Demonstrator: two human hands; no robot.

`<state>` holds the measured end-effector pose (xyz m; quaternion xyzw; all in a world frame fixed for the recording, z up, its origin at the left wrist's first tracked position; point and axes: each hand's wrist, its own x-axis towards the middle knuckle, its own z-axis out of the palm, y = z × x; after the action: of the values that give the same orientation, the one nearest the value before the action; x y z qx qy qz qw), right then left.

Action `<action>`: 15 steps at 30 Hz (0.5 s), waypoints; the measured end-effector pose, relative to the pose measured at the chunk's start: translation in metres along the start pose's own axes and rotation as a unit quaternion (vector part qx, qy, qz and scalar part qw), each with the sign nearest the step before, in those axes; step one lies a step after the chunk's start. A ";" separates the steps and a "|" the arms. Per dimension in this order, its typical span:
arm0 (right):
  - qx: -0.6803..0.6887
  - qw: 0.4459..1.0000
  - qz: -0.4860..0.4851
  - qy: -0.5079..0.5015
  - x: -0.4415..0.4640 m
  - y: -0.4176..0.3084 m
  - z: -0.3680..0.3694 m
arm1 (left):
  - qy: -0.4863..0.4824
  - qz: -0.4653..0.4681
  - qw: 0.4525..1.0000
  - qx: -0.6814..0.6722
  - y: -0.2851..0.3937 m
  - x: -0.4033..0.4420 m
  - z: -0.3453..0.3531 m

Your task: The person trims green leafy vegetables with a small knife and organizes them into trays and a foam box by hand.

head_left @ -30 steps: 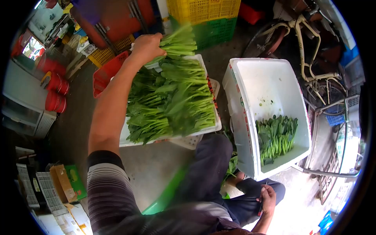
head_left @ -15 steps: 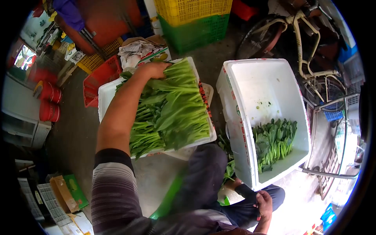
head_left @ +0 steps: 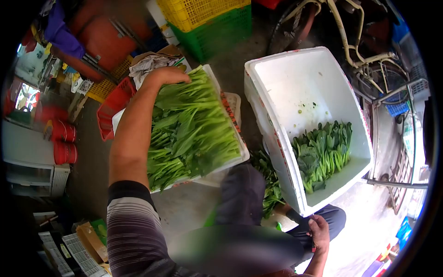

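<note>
Long-stemmed leafy greens [head_left: 191,124] lie in layered rows in a white foam box [head_left: 241,150]. At the far end of this pile, my left hand [head_left: 171,75] has its fingers curled on the top greens, its fingertips partly hidden. My right hand [head_left: 319,231] is closed near my knee, below the corner of a second white foam box [head_left: 288,177]. Something small, with a bit of red showing, is in its fingers; I cannot make it out. Shorter greens [head_left: 323,154] stand packed in the lower part of that tilted second box.
Loose greens [head_left: 269,184] lie between the boxes beside my leg. Behind the left box are a red basket [head_left: 110,108], crumpled paper [head_left: 150,67] and stacked yellow and green crates [head_left: 210,34]. A bicycle [head_left: 353,41] stands at the back right.
The bunch raised in my left hand a second ago now lies on the far end of the pile, with my hand still at it. The view has shifted; my right hand remains closed near the knee.
</note>
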<state>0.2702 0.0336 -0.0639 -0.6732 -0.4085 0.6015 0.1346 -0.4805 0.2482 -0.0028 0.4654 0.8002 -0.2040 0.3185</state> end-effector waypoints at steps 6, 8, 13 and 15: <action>-0.025 1.000 0.002 0.007 0.003 -0.002 0.003 | 0.135 -0.030 0.988 -0.062 0.035 0.005 0.053; -0.041 0.999 0.007 0.012 0.003 -0.004 0.006 | 0.191 -0.001 0.977 -0.099 0.021 0.033 0.076; -0.066 0.998 0.024 0.007 0.005 -0.009 0.008 | 0.218 -0.015 0.973 -0.072 0.024 0.030 0.078; -0.046 0.999 0.024 0.015 0.003 -0.007 0.010 | 0.233 0.002 0.963 -0.132 0.017 0.043 0.095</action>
<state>0.2581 0.0368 -0.0640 -0.6972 -0.4172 0.5752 0.0947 -0.4513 0.2234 -0.1017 0.4559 0.8711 0.0180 0.1818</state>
